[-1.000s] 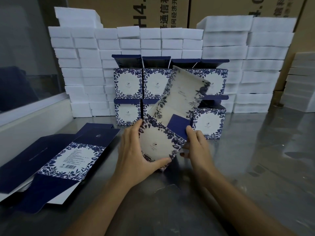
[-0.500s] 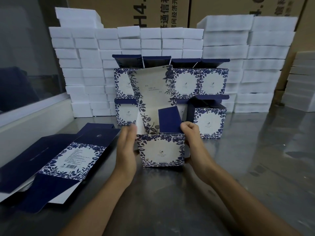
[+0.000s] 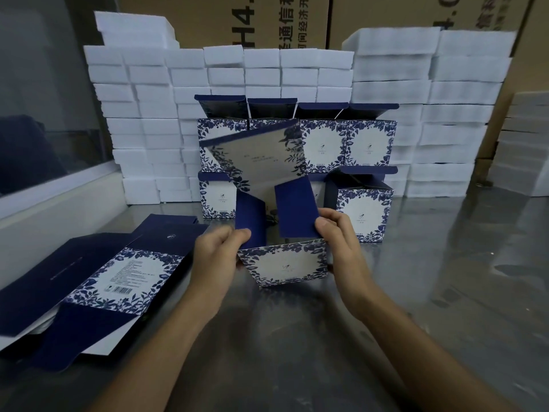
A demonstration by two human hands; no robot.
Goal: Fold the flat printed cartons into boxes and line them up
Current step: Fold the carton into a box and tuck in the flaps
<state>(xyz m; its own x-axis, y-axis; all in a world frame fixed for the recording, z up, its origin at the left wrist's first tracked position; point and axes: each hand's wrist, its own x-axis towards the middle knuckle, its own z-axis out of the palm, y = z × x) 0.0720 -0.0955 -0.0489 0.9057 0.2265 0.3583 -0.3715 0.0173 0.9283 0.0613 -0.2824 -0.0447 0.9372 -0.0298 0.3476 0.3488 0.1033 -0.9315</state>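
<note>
A blue-and-white floral carton [image 3: 283, 264] stands half formed on the steel table [image 3: 416, 292] in front of me, tilted, with its tall lid panel raised and two dark blue side flaps standing up. My left hand [image 3: 217, 257] pinches the left blue flap at the carton's left edge. My right hand [image 3: 338, 242] grips the right blue flap and the carton's right side. Behind it, finished boxes [image 3: 364, 215] stand in two stacked rows with lids open. A pile of flat cartons [image 3: 98, 281] lies to my left.
White foam blocks [image 3: 148, 114] are stacked in a wall behind the boxes, with taller stacks at the right [image 3: 430, 114]. Brown shipping cartons [image 3: 267, 22] rise at the back. A glass partition and white ledge [image 3: 59, 203] run along the left.
The carton went from a flat slanted sheet to an opened box shape set down on the table. Both hands shifted up onto the blue side flaps, and the lid panel has tilted left.
</note>
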